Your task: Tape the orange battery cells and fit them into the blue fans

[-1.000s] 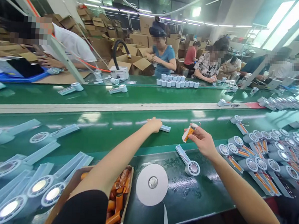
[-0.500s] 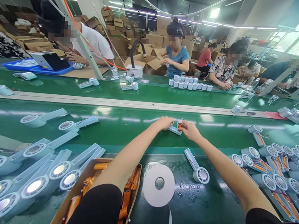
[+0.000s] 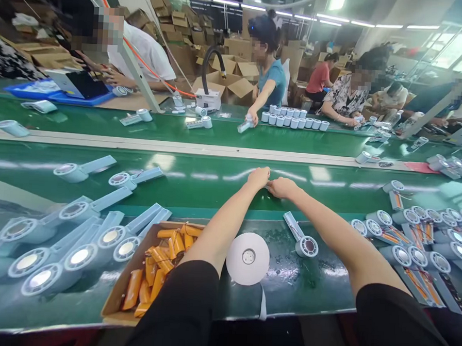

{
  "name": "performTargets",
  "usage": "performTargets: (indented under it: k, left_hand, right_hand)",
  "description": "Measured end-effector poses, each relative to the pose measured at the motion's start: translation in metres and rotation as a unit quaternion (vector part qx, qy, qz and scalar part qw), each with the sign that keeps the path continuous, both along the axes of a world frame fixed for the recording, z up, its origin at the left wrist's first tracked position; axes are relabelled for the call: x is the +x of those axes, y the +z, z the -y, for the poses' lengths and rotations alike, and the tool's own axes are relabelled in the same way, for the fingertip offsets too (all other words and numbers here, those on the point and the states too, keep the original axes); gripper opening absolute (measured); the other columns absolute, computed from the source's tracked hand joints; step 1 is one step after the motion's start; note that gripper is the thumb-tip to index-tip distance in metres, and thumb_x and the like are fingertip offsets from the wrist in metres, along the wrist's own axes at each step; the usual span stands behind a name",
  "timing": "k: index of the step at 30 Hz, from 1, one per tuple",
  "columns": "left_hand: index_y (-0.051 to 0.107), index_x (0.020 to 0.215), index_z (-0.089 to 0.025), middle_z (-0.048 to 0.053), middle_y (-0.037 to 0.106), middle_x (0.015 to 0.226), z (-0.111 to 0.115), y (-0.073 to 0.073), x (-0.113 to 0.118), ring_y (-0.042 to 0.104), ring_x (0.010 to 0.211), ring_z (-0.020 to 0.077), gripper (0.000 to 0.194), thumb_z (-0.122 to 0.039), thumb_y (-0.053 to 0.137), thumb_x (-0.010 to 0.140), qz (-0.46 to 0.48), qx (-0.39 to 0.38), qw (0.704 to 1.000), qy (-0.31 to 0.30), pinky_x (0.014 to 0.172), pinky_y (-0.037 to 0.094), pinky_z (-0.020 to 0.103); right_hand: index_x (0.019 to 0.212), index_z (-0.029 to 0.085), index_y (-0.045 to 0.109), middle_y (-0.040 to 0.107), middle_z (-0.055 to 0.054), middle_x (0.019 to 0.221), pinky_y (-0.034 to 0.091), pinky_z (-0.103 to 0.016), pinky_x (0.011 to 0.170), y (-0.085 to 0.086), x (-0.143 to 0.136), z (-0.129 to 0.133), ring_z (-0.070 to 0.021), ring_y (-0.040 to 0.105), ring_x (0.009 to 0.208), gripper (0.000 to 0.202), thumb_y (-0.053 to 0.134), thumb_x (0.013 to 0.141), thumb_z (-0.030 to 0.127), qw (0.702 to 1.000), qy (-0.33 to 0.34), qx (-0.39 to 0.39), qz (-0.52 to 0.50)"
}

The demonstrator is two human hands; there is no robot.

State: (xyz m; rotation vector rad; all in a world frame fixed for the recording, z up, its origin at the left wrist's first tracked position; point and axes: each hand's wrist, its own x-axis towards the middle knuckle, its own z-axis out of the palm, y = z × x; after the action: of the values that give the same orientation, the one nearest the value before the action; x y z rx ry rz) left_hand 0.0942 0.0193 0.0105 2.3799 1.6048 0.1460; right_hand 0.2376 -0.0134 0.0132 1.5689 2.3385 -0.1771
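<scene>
Above the green belt, my left hand point(image 3: 259, 178) and my right hand point(image 3: 282, 187) meet at the fingertips. Both have closed fingers, and whatever lies between them is mostly hidden; only a small pale bit shows beneath. Nearest to my right hand, a light blue fan part with a handle point(image 3: 307, 246) lies on the dark bench. A white tape roll point(image 3: 247, 258) lies flat below my hands. Under my left arm, a cardboard box point(image 3: 118, 291) holds several orange wrapped cells point(image 3: 162, 260).
Several blue fan parts point(image 3: 71, 257) lie at the left, and more with orange cells point(image 3: 400, 254) at the right. Beyond the pale divider rail point(image 3: 201, 148), people work at a far belt point(image 3: 217, 136) with rows of white cylinders point(image 3: 291, 122).
The orange cell and blue handle seen at my hands are now hidden, and my hands are closer together. The view has shifted. Across the belt, a person has reached out and holds a part.
</scene>
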Motion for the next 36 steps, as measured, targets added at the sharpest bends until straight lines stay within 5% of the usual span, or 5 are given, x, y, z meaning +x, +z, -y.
performTargets:
  k: [9, 15, 21, 31, 36]
  left_hand:
    - [0.062, 0.133, -0.024, 0.011, 0.064, 0.142, 0.121, -0.004, -0.086, 0.055, 0.136, 0.0297, 0.044, -0.039, 0.071, 0.092, -0.034, 0.076, 0.982, -0.167, 0.114, 0.046, 0.042]
    - [0.039, 0.158, -0.015, 0.024, 0.041, 0.165, 0.046, -0.004, -0.039, 0.041, 0.153, 0.0337, 0.081, -0.030, 0.077, 0.087, -0.039, 0.095, 0.994, -0.042, 0.122, 0.039, 0.044]
    - [0.064, 0.136, -0.024, 0.010, 0.070, 0.137, -0.002, -0.015, -0.001, 0.065, 0.128, 0.0257, 0.057, -0.034, 0.083, 0.083, -0.032, 0.042, 0.995, -0.081, 0.107, 0.052, 0.032]
    - [0.055, 0.147, -0.025, 0.011, 0.063, 0.148, 0.003, -0.022, 0.005, 0.047, 0.144, 0.0346, 0.063, -0.031, 0.078, 0.088, -0.045, 0.026, 0.997, -0.056, 0.116, 0.043, 0.045]
    - [0.044, 0.156, -0.025, 0.014, 0.055, 0.155, 0.084, 0.000, -0.048, 0.054, 0.137, 0.0337, 0.070, -0.033, 0.073, 0.092, -0.059, 0.035, 0.993, -0.093, 0.110, 0.046, 0.044]
  right_hand:
    - [0.136, 0.021, 0.073, 0.075, -0.014, 0.134, 0.050, -0.033, 0.099, 0.015, 0.001, -0.017, -0.0288, 0.069, 0.125, 0.040, 0.055, 0.103, 0.034, 0.998, 0.048, -0.031, 0.010]
    - [0.128, 0.020, 0.077, 0.079, -0.016, 0.124, 0.053, -0.032, 0.089, 0.023, 0.001, -0.005, -0.0298, 0.075, 0.113, 0.037, 0.054, 0.100, 0.029, 0.999, 0.033, -0.005, 0.028]
    - [0.136, 0.025, 0.074, 0.079, -0.012, 0.124, 0.054, -0.033, 0.090, 0.022, 0.021, 0.006, -0.0297, 0.074, 0.113, 0.042, 0.056, 0.099, 0.038, 0.999, 0.026, 0.007, 0.018]
    - [0.131, 0.018, 0.075, 0.075, -0.021, 0.128, 0.056, -0.039, 0.092, 0.003, 0.022, -0.004, -0.0351, 0.072, 0.114, 0.046, 0.059, 0.097, 0.044, 1.000, -0.025, -0.012, 0.012]
    - [0.129, 0.017, 0.074, 0.075, -0.020, 0.129, 0.053, -0.037, 0.098, -0.001, 0.026, 0.001, -0.0319, 0.070, 0.119, 0.036, 0.055, 0.100, 0.025, 1.000, -0.012, 0.009, 0.007]
